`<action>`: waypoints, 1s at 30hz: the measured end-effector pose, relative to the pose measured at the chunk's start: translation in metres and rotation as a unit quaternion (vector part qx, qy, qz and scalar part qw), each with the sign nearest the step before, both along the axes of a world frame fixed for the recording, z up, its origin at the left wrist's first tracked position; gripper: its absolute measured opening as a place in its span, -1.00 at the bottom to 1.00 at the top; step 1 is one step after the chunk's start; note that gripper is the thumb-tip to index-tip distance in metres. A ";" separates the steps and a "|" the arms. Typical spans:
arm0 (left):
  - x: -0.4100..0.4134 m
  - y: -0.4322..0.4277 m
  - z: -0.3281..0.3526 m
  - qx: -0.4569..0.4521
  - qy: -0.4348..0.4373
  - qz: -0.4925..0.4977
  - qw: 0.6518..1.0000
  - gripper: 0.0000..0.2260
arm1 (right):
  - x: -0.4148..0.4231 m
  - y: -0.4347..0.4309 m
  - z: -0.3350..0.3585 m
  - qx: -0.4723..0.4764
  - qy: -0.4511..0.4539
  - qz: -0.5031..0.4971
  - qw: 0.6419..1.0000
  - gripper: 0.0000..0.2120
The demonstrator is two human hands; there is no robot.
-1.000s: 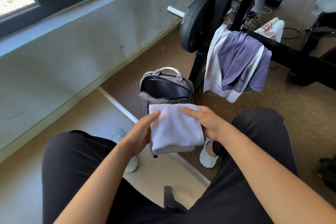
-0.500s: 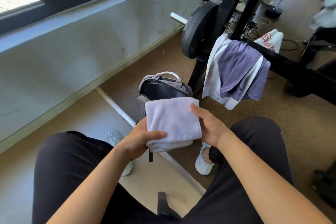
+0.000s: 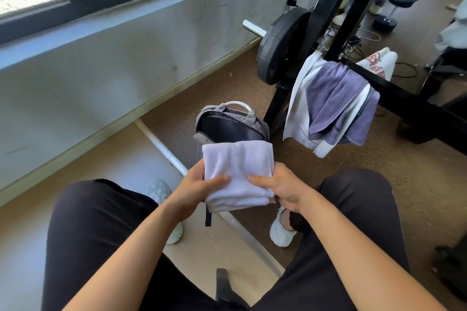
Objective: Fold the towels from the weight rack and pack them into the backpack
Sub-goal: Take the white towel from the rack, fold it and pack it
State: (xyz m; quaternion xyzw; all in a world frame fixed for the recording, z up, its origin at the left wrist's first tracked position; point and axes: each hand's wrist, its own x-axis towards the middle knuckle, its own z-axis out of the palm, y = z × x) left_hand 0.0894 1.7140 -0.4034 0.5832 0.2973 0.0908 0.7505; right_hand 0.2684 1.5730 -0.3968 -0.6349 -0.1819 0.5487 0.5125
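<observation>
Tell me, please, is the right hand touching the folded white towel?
Touching. The head view shows the right hand gripping the folded white towel's right edge, thumb pressed on top.

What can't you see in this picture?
Head view only:
- Inside of the backpack: dark, its lower part covered by the folded white towel.
- Front of the backpack: hidden behind the towel and both hands.
- Red print on the white cloth: too small to read.
- Weight rack: cut off by the edges.
</observation>
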 end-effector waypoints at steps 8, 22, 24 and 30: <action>-0.004 0.014 -0.001 -0.091 -0.114 -0.016 0.989 -0.55 | 0.003 0.000 0.017 0.100 0.166 -0.028 0.981 -0.58; -0.005 0.017 0.004 -0.048 -0.064 -0.039 0.996 -0.84 | -0.003 -0.001 0.025 0.124 0.140 0.049 0.981 -0.79; -0.003 0.015 -0.002 0.009 -0.046 -0.035 0.998 -0.79 | -0.003 -0.001 0.016 0.124 0.084 0.065 0.987 -0.72; -0.004 0.026 -0.001 0.081 0.035 -0.117 0.989 -0.48 | 0.009 -0.007 0.004 0.091 -0.079 0.078 0.990 -0.57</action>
